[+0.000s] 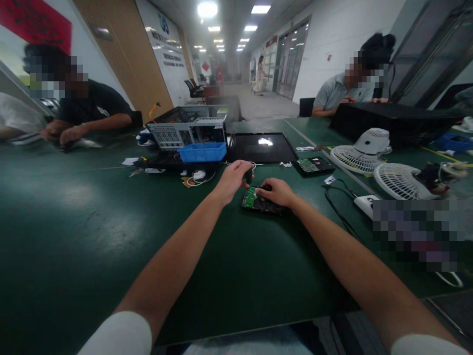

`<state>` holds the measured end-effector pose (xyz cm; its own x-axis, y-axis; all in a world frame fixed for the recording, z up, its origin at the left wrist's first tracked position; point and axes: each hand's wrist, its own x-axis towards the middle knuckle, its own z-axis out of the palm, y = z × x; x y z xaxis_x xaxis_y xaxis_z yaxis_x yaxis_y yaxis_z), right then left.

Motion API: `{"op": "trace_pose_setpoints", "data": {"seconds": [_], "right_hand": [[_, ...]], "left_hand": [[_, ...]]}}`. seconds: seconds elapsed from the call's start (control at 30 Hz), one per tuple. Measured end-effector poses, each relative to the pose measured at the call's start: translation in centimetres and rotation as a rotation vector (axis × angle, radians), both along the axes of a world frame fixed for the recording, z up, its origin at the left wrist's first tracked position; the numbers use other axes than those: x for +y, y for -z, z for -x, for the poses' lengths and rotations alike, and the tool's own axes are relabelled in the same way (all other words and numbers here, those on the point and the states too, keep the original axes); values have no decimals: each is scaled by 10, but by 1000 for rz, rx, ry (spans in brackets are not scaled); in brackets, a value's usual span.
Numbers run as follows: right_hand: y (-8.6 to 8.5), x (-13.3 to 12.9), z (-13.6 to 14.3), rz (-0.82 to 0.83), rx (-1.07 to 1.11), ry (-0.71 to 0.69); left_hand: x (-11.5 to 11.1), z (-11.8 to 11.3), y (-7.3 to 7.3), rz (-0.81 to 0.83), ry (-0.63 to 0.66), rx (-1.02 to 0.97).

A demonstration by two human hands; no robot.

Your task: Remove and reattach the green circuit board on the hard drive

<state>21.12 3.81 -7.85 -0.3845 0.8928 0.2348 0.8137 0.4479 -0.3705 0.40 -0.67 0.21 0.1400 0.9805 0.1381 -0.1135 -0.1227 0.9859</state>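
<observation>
A hard drive (266, 207) lies on the green table in front of me, its green circuit board facing up. Above the board's far left corner, my left hand (233, 181) is closed round the dark upright handle of a screwdriver (249, 175). Its tip is too small to make out. My right hand (279, 191) rests on the drive from the right, fingers bent over its top and holding it against the table. A second hard drive (315, 166), also board side up, lies further back to the right.
Behind my hands are an opened computer case (188, 130), a blue tray (203, 152) and a black panel (260, 147). White fan parts (360, 158) and a power strip (365, 203) with cables lie right. Several people are around; a person (92, 108) works across at left, another (330, 93) at right.
</observation>
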Motion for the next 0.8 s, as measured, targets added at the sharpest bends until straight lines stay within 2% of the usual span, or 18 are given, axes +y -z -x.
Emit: {"op": "trace_pose_setpoints", "data": {"seconds": [0.2, 0.33, 0.47, 0.63, 0.8], "right_hand": [[-1, -1, 0, 4, -4, 8], [-1, -1, 0, 1, 2, 8], [-2, -2, 0, 4, 6, 9], [-4, -3, 1, 13, -3, 18], [-4, -3, 2, 12, -12, 20]], "left_hand": [[2, 0, 3, 19, 18, -53], [3, 0, 3, 18, -27, -47], [5, 0, 5, -35, -48, 25], [7, -1, 8, -139, -150, 193], [6, -2, 7, -175, -178, 247]]}}
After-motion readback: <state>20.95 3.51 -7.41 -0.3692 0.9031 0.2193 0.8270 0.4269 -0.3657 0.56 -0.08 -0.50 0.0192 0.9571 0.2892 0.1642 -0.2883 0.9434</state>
